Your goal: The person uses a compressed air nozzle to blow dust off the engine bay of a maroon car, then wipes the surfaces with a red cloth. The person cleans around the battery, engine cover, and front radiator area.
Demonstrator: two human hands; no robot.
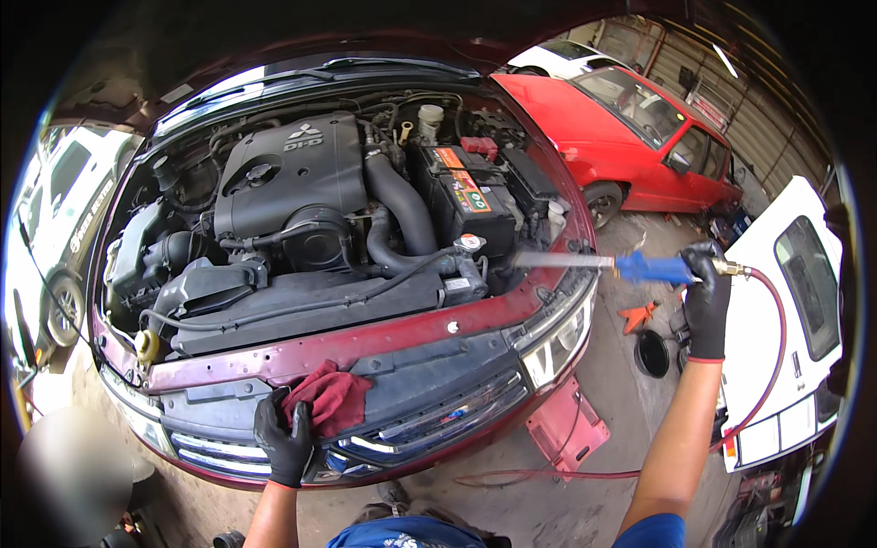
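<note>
Gloved in black, my left hand point(287, 438) grips a dark red rag point(334, 398) at the top of the car's front grille point(438, 411). My right hand point(706, 306), in a black glove too, is closed around a blue air blow gun point(653, 269). The gun's long nozzle points left over the front right corner of the engine bay and is blurred. A red air hose point(779, 352) runs from the back of the gun down to the floor. Beyond the nozzle sits the battery point(468, 205), to the right of the black engine cover point(297, 178).
The raised hood point(365, 32) hangs over the engine bay. A red car point(639, 137) stands behind on the right, near a loose white vehicle panel point(786, 310). On the floor are an orange jack stand point(638, 317), a black round pan point(651, 354) and a red creeper board point(568, 425).
</note>
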